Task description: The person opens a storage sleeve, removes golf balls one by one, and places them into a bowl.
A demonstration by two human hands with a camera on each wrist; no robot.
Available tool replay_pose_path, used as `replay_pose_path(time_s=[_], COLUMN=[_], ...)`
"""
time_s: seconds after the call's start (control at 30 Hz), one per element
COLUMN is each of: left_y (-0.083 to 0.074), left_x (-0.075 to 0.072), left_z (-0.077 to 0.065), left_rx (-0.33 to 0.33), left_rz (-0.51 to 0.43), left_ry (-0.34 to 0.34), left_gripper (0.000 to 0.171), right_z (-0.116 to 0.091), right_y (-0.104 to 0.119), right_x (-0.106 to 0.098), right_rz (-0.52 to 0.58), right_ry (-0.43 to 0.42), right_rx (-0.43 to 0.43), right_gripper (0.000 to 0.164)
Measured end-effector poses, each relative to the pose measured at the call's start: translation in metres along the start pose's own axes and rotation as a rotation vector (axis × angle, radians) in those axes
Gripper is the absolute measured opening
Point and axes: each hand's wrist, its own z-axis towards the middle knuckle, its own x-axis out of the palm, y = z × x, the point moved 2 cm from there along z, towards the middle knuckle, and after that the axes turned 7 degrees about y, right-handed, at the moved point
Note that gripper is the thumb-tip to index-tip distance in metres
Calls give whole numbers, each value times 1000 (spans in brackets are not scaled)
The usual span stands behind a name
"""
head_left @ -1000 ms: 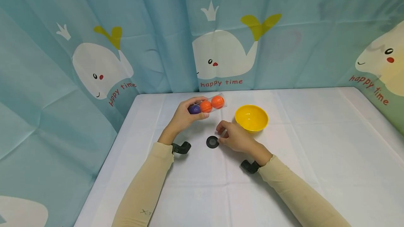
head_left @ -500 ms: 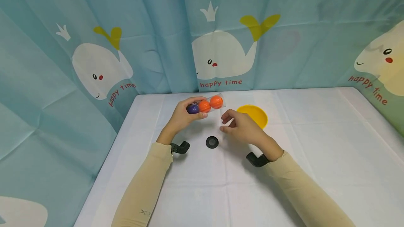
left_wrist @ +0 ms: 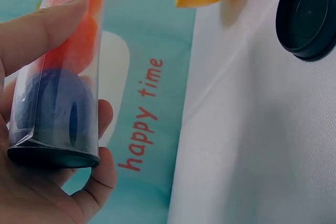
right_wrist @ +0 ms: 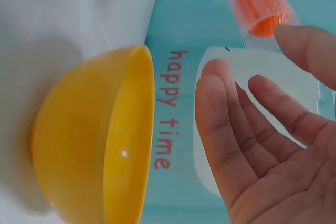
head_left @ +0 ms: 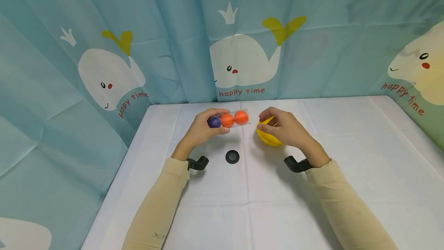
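Observation:
My left hand (head_left: 200,129) grips a clear plastic tube (right_wrist: 262,41), fingers on its far side and thumb on the near side. Inside sit two orange balls (head_left: 234,119) and a dark blue ball (left_wrist: 55,106), the blue one nearest the black base (left_wrist: 52,157). In the right wrist view the tube's other end is uncapped. My right hand (head_left: 284,128) hovers over the yellow bowl (right_wrist: 73,129) with relaxed fingers and nothing between them; it covers part of the bowl in the head view. A round black cap (head_left: 232,157) lies on the table between the forearms.
The table (head_left: 222,211) wears a white cloth with fold lines. Light blue curtains (head_left: 180,41) printed with whales hang behind it and along the left side. A black camera mount (head_left: 198,163) sticks out from each wrist.
My right hand has moved from beside the black cap, back and rightward, to above the bowl. My left hand keeps its grip on the tube, whose uncapped end has dipped slightly.

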Motion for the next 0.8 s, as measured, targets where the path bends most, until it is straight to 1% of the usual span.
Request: replay_pose_path(time_s=[0.23,0.47,0.8], left_y=[-7,-10,-16], left_x=[1,4,7], left_z=[-2,-2,-3], left_rx=[-11,-15,21], left_rz=[42,52,75], left_ry=[9,8,12], left_gripper=[55,54,47], right_z=[-1,-3,-6], right_y=[-6,-10,-13], right_x=[-9,-15,-22], right_rz=[47,74,114], right_ry=[23,44,61], right_rx=[-16,-15,-16], right_gripper=[30,30,29])
